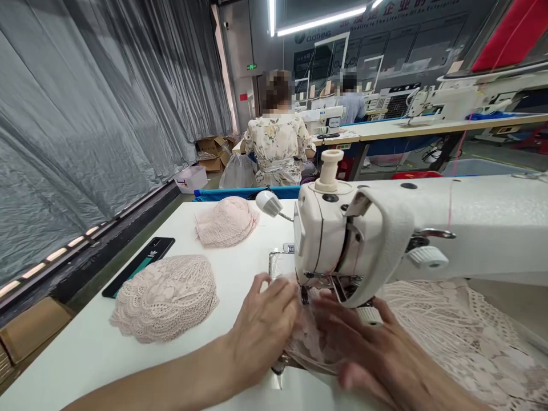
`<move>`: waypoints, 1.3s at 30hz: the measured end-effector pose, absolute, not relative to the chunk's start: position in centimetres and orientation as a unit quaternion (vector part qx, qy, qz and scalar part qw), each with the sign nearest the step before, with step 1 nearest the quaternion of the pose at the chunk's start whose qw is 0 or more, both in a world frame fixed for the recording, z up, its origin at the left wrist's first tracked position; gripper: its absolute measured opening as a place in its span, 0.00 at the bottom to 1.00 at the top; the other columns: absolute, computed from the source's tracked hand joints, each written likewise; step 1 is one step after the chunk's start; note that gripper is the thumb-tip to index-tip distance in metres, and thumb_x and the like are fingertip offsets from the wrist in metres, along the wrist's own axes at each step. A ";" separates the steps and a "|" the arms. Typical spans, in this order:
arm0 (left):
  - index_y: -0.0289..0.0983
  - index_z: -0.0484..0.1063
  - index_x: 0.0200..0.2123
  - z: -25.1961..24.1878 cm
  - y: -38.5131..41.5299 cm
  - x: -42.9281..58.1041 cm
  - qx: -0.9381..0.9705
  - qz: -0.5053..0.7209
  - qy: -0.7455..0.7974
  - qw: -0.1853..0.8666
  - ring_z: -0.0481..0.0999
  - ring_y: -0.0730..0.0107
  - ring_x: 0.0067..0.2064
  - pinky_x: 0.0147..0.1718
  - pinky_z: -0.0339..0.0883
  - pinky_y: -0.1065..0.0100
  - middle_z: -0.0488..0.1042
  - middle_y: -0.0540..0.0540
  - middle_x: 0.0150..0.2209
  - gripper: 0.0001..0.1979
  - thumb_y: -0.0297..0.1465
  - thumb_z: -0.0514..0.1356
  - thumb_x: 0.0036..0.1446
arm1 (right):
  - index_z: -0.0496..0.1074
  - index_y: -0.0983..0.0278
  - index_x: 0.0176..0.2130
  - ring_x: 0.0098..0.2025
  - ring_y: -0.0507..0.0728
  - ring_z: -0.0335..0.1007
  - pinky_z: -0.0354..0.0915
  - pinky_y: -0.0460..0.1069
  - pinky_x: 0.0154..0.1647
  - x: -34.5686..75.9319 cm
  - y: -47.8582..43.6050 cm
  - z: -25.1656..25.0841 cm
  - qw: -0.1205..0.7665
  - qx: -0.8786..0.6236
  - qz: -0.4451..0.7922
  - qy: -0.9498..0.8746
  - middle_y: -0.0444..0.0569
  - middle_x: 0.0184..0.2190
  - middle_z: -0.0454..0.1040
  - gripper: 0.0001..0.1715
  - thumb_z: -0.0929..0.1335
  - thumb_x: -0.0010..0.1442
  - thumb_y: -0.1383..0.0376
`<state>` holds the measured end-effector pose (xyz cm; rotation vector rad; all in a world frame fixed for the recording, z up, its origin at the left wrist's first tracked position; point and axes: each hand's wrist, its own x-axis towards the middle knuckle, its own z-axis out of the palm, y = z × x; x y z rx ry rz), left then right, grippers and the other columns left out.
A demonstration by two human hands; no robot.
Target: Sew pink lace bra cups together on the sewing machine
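Beneath the white sewing machine head (325, 240), a piece of sheer pale pink fabric (310, 339) lies at the needle area. My left hand (268, 322) is on its left side, fingers bent and closed on the fabric's edge, with the fingertips partly hidden. From the right, my right hand (372, 342) reaches under the machine head; it is blurred, its fingers stretched over the fabric and its thumb apart. A larger spread of pale lace (462, 337) lies to the right, beyond my right forearm.
A stack of lace pieces (171, 297) lies on the table's left, partly over a dark phone-shaped object (158, 251). Behind it sits a pink cup-shaped pile (226, 222). A small lamp (269, 202) juts from the machine. A person (278, 142) sits ahead, back turned.
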<state>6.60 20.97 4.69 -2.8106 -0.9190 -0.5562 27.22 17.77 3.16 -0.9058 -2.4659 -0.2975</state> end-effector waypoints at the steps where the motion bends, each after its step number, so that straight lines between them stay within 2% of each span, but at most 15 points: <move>1: 0.34 0.65 0.28 4.7 20.1 6.3 -0.939 -0.192 -0.281 0.052 0.69 0.70 0.36 0.39 0.58 0.63 0.70 0.49 0.30 0.10 0.28 0.50 0.63 | 0.72 0.63 0.42 0.41 0.58 0.73 0.63 0.56 0.46 27.0 17.2 3.2 0.251 -0.319 -0.087 -0.910 0.51 0.40 0.77 0.32 0.53 0.63 0.45; 3: 0.33 0.66 0.29 4.5 18.6 5.8 -0.948 -0.211 -0.236 0.044 0.69 0.72 0.33 0.37 0.60 0.65 0.70 0.50 0.29 0.12 0.35 0.53 0.62 | 0.72 0.66 0.39 0.40 0.58 0.73 0.64 0.55 0.45 26.4 16.3 3.2 0.269 -0.305 -0.060 -0.912 0.53 0.39 0.77 0.37 0.53 0.60 0.41; 4: 0.33 0.66 0.29 4.3 18.0 5.5 -0.948 -0.221 -0.223 0.050 0.69 0.72 0.32 0.36 0.60 0.66 0.70 0.50 0.28 0.12 0.35 0.54 0.61 | 0.73 0.67 0.37 0.39 0.58 0.73 0.65 0.54 0.44 26.1 15.9 3.1 0.280 -0.304 -0.060 -0.909 0.54 0.38 0.77 0.36 0.53 0.61 0.42; 5: 0.33 0.66 0.28 4.0 17.6 5.3 -0.947 -0.229 -0.217 0.058 0.69 0.72 0.32 0.36 0.60 0.66 0.70 0.49 0.28 0.11 0.32 0.53 0.62 | 0.73 0.67 0.35 0.38 0.58 0.73 0.65 0.54 0.44 25.8 15.7 3.0 0.291 -0.309 -0.067 -0.903 0.54 0.36 0.77 0.33 0.54 0.63 0.46; 8: 0.33 0.64 0.26 3.4 17.2 5.1 -0.939 -0.256 -0.221 0.068 0.69 0.75 0.31 0.36 0.60 0.67 0.70 0.49 0.27 0.13 0.20 0.47 0.62 | 0.72 0.68 0.34 0.34 0.56 0.72 0.65 0.53 0.41 25.4 15.2 2.6 0.307 -0.321 -0.081 -0.892 0.53 0.33 0.77 0.21 0.55 0.67 0.66; 11: 0.33 0.64 0.25 3.4 17.5 5.2 -0.930 -0.282 -0.228 0.057 0.67 0.76 0.28 0.35 0.60 0.68 0.68 0.51 0.24 0.13 0.21 0.47 0.62 | 0.70 0.68 0.35 0.32 0.55 0.69 0.65 0.52 0.37 25.5 15.0 2.2 0.302 -0.324 -0.045 -0.895 0.52 0.32 0.75 0.18 0.54 0.64 0.75; 14: 0.31 0.66 0.31 3.6 17.7 5.4 -0.934 -0.269 -0.219 0.079 0.67 0.75 0.27 0.32 0.60 0.68 0.67 0.52 0.23 0.09 0.24 0.50 0.62 | 0.69 0.67 0.34 0.30 0.54 0.68 0.63 0.51 0.35 25.7 15.0 1.8 0.307 -0.336 -0.021 -0.890 0.50 0.30 0.73 0.14 0.57 0.63 0.75; 17: 0.30 0.68 0.34 3.6 17.7 5.2 -0.933 -0.267 -0.217 0.102 0.66 0.75 0.26 0.32 0.59 0.67 0.67 0.51 0.23 0.09 0.19 0.48 0.60 | 0.67 0.66 0.32 0.28 0.54 0.67 0.62 0.51 0.32 25.6 15.1 1.7 0.332 -0.334 -0.012 -0.882 0.48 0.28 0.72 0.12 0.59 0.63 0.74; 20: 0.31 0.67 0.30 3.3 17.7 5.0 -0.931 -0.273 -0.230 0.077 0.64 0.74 0.25 0.31 0.58 0.67 0.66 0.50 0.23 0.13 0.19 0.46 0.61 | 0.68 0.66 0.32 0.27 0.54 0.67 0.62 0.51 0.31 25.5 15.2 1.9 0.326 -0.328 -0.030 -0.886 0.48 0.26 0.72 0.14 0.59 0.66 0.63; 22: 0.32 0.67 0.29 3.3 17.6 5.0 -0.930 -0.273 -0.241 0.050 0.64 0.74 0.25 0.31 0.57 0.67 0.66 0.51 0.23 0.12 0.21 0.47 0.62 | 0.68 0.66 0.33 0.27 0.55 0.68 0.63 0.52 0.32 25.4 15.3 2.1 0.324 -0.326 -0.060 -0.886 0.49 0.26 0.72 0.17 0.58 0.66 0.60; 26: 0.33 0.67 0.31 3.5 17.7 5.0 -0.930 -0.245 -0.268 0.051 0.66 0.73 0.28 0.33 0.57 0.67 0.68 0.51 0.25 0.07 0.25 0.51 0.61 | 0.68 0.67 0.36 0.29 0.55 0.68 0.62 0.52 0.35 25.9 15.1 2.0 0.304 -0.328 -0.027 -0.894 0.50 0.28 0.73 0.20 0.51 0.67 0.70; 30: 0.34 0.67 0.34 3.7 18.2 4.6 -0.924 -0.237 -0.292 0.071 0.65 0.74 0.27 0.34 0.57 0.67 0.69 0.51 0.26 0.14 0.18 0.44 0.61 | 0.65 0.68 0.41 0.29 0.56 0.69 0.63 0.53 0.37 26.5 15.0 2.1 0.294 -0.313 -0.031 -0.903 0.49 0.27 0.71 0.19 0.50 0.66 0.72; 33: 0.35 0.67 0.36 3.9 18.4 4.1 -0.916 -0.262 -0.301 0.045 0.65 0.75 0.27 0.35 0.56 0.67 0.69 0.51 0.27 0.17 0.15 0.43 0.59 | 0.65 0.68 0.43 0.28 0.56 0.69 0.63 0.53 0.37 26.6 15.2 2.2 0.298 -0.313 -0.053 -0.900 0.48 0.25 0.71 0.19 0.50 0.65 0.72; 35: 0.35 0.67 0.38 4.2 18.2 4.0 -0.915 -0.264 -0.306 0.001 0.66 0.73 0.29 0.36 0.56 0.66 0.69 0.49 0.29 0.18 0.14 0.44 0.54 | 0.65 0.67 0.41 0.27 0.55 0.69 0.63 0.52 0.34 26.5 15.4 2.2 0.303 -0.323 -0.061 -0.894 0.48 0.24 0.71 0.17 0.51 0.65 0.72; 39: 0.33 0.64 0.44 4.5 17.7 4.3 -0.927 -0.216 -0.295 -0.085 0.68 0.68 0.37 0.39 0.56 0.63 0.70 0.46 0.35 0.18 0.19 0.50 0.48 | 0.65 0.65 0.34 0.23 0.53 0.67 0.63 0.50 0.32 25.9 15.7 2.0 0.326 -0.357 -0.059 -0.873 0.43 0.20 0.68 0.14 0.55 0.65 0.73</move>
